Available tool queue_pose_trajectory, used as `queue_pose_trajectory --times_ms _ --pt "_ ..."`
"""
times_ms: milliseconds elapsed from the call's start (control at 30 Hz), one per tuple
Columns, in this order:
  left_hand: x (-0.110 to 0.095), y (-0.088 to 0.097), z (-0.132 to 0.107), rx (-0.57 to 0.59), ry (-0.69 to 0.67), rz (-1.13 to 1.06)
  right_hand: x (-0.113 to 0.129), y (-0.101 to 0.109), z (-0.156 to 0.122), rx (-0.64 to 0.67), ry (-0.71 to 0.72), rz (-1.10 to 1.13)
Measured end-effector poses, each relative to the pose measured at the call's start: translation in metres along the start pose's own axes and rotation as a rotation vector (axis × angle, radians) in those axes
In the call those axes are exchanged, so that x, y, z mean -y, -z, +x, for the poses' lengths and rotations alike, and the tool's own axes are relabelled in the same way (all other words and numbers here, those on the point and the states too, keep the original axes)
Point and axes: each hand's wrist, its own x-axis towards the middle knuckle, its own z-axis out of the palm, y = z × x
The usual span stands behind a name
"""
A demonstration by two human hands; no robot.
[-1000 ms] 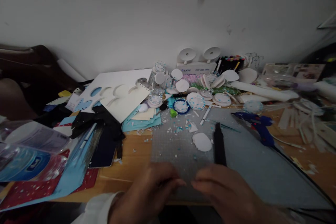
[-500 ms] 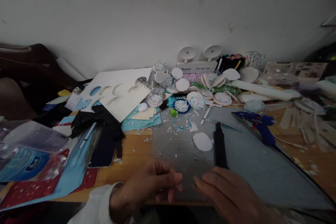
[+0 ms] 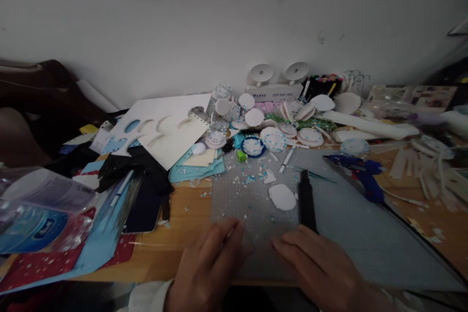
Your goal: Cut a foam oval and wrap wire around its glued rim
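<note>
By the black cutter (image 3: 306,202) lies the right hand (image 3: 323,265).

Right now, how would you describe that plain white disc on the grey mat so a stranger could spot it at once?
Start at the big grey mat on the wooden table. Beyond the right hand lies a long black tool; the white disc is just left of it. Unlike the discs heaped farther back, it lies apart, with an uneven edge.

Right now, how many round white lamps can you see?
2: the left lamp and the right lamp, side by side atop the white box. Others may be hidden.
</note>
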Motion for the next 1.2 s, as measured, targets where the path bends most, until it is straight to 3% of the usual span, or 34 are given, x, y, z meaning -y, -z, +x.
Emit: queue_pose_trajectory --times_ms 100,200,267,333,400,500,633,733,800,867,1033,1100,1200 --pt "-0.001 0.002 0.011 0.14 -0.039 -0.104 0.001 0.004 -0.007 0.039 0.09 -0.074" --pt "-0.003 0.011 0.023 0.384 0.059 -0.484 0.0 0.008 -0.009 0.074 0.227 -0.097" --pt "-0.002 0.017 0.026 0.493 0.093 -0.616 -0.001 0.01 -0.006 0.058 0.227 -0.073" --pt "0.0 0.02 0.027 0.456 0.056 -0.513 -0.003 0.012 -0.001 0.036 0.127 -0.052" --pt "0.002 0.019 0.026 0.324 -0.045 -0.288 -0.006 0.012 0.003 0.04 -0.014 0.003" --pt "0.003 0.017 0.025 0.205 -0.205 -0.04 -0.009 0.013 0.003 0.144 -0.232 0.167" --pt "-0.001 0.016 0.026 0.177 -0.307 0.022 -0.009 0.015 0.002 0.293 -0.415 0.339" --pt "-0.004 0.014 0.024 0.136 -0.324 0.025 -0.007 0.014 0.006 0.318 -0.508 0.519" --pt "-0.005 0.013 0.023 0.149 -0.275 -0.03 -0.005 0.012 0.01 0.263 -0.544 0.596" --pt "-0.004 0.012 0.024 0.245 -0.125 -0.225 -0.004 0.011 0.013 0.176 -0.498 0.592" --pt "0.005 0.021 0.039 0.855 0.479 -1.088 -0.002 0.01 0.01 0.013 -0.084 0.323" --pt "0.007 0.025 0.043 0.878 0.547 -1.157 -0.003 0.009 0.008 0.012 -0.126 0.332" --pt "0.009 0.028 0.04 0.688 0.449 -0.967 -0.003 0.006 0.005 0.046 -0.319 0.441"
